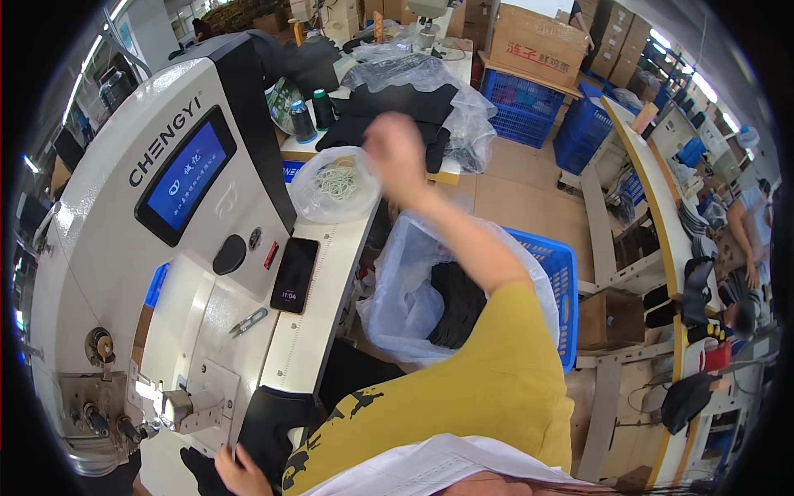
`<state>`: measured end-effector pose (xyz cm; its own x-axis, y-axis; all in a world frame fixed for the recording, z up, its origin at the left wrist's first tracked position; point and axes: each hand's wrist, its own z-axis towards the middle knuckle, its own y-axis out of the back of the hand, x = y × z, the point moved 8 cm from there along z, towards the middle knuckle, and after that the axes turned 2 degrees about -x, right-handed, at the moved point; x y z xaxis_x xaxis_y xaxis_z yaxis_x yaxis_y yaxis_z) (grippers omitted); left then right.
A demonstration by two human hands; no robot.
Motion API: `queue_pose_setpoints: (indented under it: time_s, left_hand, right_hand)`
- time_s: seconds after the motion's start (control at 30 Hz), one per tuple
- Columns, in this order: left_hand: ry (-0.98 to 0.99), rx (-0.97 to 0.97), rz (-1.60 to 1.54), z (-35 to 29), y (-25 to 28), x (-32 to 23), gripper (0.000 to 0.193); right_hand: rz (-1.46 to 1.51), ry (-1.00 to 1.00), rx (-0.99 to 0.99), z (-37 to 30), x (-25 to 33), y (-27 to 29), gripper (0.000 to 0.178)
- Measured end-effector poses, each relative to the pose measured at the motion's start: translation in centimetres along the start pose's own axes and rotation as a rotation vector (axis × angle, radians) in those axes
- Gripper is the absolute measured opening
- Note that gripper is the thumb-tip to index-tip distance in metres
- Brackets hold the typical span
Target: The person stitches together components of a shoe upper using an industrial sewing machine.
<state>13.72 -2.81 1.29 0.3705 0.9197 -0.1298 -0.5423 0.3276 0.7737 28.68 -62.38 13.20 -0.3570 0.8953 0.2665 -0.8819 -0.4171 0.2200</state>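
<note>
At the lower left, my left hand [240, 473] grips a black fabric piece [277, 422] on the sewing machine bed, beside the needle area; part of the hand is cut off by the lower edge. My right arm stretches forward over the basket. Smeared by motion, my right hand [395, 153] hangs next to a plastic-lined bowl [318, 212] of pale elastic loops or strings [335, 183]. Just beyond that hand lie black fabric pieces [397, 101] on the table. Its fingers cannot be made out.
The white sewing machine [178, 103] with a screen fills the left. Thread snips [248, 322] and a phone [295, 274] lie on its bed. Two thread cones [303, 124] stand near the bowl. A blue basket [564, 289] holds black fabric [455, 310]. Another person [748, 236] sits at far right.
</note>
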Motion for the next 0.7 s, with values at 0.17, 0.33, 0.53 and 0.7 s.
queue_pose_setpoints:
  time_s: [0.17, 0.33, 0.53, 0.7]
  left_hand:
    - [0.583, 0.377, 0.471, -6.5, 4.6, 5.8, 0.058]
    - [0.927, 0.267, -0.167, -13.0, 1.0, 11.2, 0.034]
    - [1.064, 0.252, -0.441, -11.2, 3.4, 8.8, 0.033]
    - [1.002, 0.270, -0.320, -11.4, 5.2, 7.2, 0.030]
  right_hand:
    - [0.646, -0.124, 0.897, -18.0, 22.1, -8.7, 0.042]
    - [0.625, -0.219, 1.295, -21.1, 29.8, -13.3, 0.050]
    - [0.574, -0.138, 1.408, -22.8, 34.9, -14.4, 0.049]
    - [0.514, -0.150, 1.335, -24.0, 35.1, -13.7, 0.052]
